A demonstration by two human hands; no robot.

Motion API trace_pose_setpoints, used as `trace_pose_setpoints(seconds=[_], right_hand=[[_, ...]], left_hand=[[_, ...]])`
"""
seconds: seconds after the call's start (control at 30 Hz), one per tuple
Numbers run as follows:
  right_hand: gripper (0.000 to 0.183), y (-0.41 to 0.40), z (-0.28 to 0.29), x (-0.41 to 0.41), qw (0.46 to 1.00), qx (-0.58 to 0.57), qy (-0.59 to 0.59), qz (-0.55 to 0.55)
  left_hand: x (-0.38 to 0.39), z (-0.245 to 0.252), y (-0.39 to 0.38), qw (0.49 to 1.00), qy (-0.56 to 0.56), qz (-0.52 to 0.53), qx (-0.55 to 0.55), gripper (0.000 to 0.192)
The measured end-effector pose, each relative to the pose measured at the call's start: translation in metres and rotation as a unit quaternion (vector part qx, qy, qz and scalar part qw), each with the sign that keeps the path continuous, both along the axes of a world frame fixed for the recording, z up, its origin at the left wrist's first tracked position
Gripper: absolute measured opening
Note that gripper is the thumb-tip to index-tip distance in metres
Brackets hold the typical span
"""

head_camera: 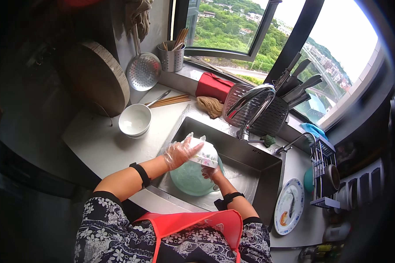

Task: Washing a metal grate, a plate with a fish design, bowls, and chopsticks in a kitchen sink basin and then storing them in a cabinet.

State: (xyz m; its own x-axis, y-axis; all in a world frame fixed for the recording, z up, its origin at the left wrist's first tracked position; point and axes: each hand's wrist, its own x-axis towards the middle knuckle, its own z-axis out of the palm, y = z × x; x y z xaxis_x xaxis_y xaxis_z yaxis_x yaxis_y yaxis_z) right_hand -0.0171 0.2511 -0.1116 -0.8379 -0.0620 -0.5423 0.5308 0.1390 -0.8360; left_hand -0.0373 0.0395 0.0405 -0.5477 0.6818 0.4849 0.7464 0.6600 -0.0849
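My left hand, in a clear plastic glove, grips a white bowl with a flower pattern, tilted over the sink. At the bowl's lower right edge is my right hand, also gloved, its fingers curled at the rim and partly hidden. Beneath both hands a pale green plastic basin sits in the stainless steel sink. White bowls, one inside another, stand on the counter to the left, near wooden chopsticks and a metal-handled utensil.
A chrome faucet rises behind the sink, before a slotted board and a knife block. A brown cloth lies at the back edge. An oval fish-patterned plate and dish rack are right; a round wooden chopping board leans left.
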Motion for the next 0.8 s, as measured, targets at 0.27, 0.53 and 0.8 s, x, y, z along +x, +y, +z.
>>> trace_pose_setpoints(seconds=[0.27,0.53,0.8], right_hand=[[0.027,-0.005,0.083,0.000,0.998,0.029,0.026,0.057],[0.035,0.001,0.101,0.009,0.992,-0.124,0.014,0.008],[0.028,-0.002,0.083,-0.005,0.961,-0.268,-0.037,-0.064]], left_hand=[[0.007,0.020,-0.062,0.809,-0.413,0.191,0.372,0.048],[0.072,0.045,-0.137,0.508,-0.635,0.095,0.574,0.030],[0.118,0.005,-0.209,0.533,-0.549,0.155,0.625,0.037]])
